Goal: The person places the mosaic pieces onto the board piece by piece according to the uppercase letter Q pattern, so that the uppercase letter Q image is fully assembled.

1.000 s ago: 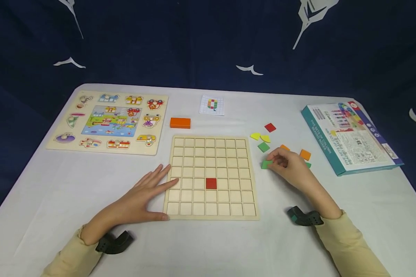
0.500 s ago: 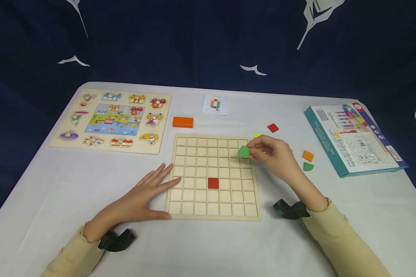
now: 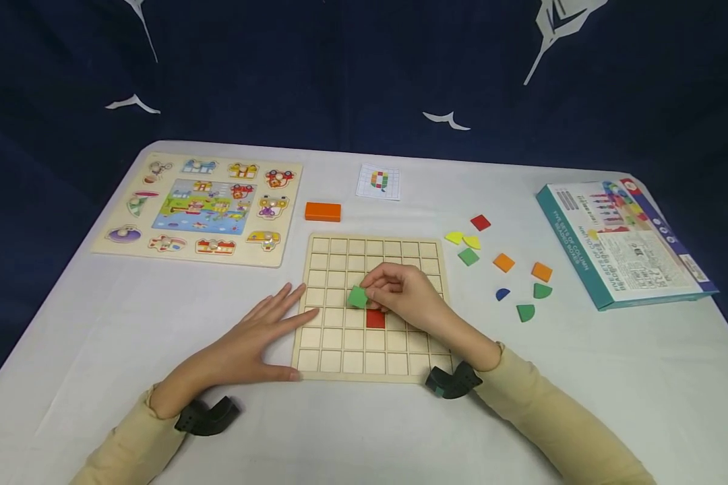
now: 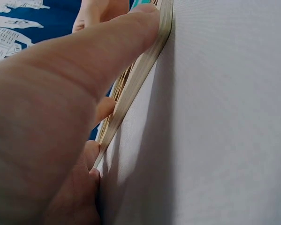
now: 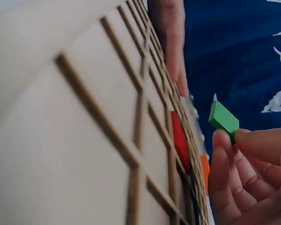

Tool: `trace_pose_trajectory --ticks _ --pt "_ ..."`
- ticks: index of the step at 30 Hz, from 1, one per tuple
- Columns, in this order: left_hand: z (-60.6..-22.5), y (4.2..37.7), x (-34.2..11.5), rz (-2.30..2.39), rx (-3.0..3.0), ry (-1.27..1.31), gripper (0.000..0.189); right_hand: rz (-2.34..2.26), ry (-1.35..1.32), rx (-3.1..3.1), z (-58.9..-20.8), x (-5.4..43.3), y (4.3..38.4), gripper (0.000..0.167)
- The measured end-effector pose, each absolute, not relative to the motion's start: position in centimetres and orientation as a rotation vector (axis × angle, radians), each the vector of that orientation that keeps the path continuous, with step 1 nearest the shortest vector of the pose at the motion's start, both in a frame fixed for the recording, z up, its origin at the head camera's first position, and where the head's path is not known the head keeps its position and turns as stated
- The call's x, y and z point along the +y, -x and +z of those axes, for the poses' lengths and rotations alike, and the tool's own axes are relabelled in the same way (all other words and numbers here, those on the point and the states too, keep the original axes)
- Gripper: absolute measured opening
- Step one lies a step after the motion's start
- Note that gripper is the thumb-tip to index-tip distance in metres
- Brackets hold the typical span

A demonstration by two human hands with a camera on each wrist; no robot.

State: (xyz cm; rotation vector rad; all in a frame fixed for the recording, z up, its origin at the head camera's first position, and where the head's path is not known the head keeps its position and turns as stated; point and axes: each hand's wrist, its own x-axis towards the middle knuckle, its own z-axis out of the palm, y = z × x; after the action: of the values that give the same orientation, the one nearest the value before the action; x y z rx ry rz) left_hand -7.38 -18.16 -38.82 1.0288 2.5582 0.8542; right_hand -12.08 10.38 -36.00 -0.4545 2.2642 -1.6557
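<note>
My right hand (image 3: 406,296) pinches a green square tile (image 3: 357,297) between thumb and fingertips, above the middle of the wooden grid board (image 3: 334,337). In the right wrist view the green tile (image 5: 223,118) is tilted and clear of the board. A red square tile (image 3: 375,318) sits in one cell, just below the right hand's fingers. My left hand (image 3: 249,343) lies spread at the board's left side, fingertips on its edge; the left wrist view has the thumb (image 4: 126,33) against the board's rim (image 4: 131,89).
Loose tiles lie right of the board: a red square (image 3: 480,222), yellow pieces (image 3: 453,238), a green square (image 3: 468,256), orange squares (image 3: 504,263), green quarter-rounds (image 3: 526,312) and a blue half-round (image 3: 502,294). Behind are a pattern card (image 3: 379,182), orange block (image 3: 323,211), picture puzzle (image 3: 203,209) and box (image 3: 625,242).
My right hand has picked up the green square tile from the loose pieces and carried it left over the board. The left hand stays at the board's edge.
</note>
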Motion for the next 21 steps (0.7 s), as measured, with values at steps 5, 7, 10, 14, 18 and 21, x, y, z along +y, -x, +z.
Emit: trace_pose_trajectory --ticks 5,7,10,14,18,21 --pt "-38.8 7.4 -18.1 0.853 2.558 -1.026 0.092 -1.588 0.545 2.415 -36.6 10.1 12.7 0.007" --pt "-38.9 7.4 -18.1 0.85 2.56 -1.023 0.092 -1.567 0.569 2.461 -36.8 10.1 13.0 0.007" --pt "-38.9 7.4 -18.1 0.847 2.555 -1.018 0.091 -1.488 0.59 2.537 -37.0 10.0 13.4 0.006" --pt "-38.8 7.4 -18.1 0.836 2.557 -1.013 0.091 -1.404 0.609 2.584 -37.1 9.9 13.5 0.006" --pt "-38.8 7.4 -18.1 0.831 2.562 -1.013 0.091 -1.355 0.658 2.61 -37.0 9.6 13.4 0.007" --pt "-38.7 7.4 -18.1 0.836 2.559 -1.018 0.091 -1.321 0.687 2.619 -36.9 9.5 13.3 0.008"
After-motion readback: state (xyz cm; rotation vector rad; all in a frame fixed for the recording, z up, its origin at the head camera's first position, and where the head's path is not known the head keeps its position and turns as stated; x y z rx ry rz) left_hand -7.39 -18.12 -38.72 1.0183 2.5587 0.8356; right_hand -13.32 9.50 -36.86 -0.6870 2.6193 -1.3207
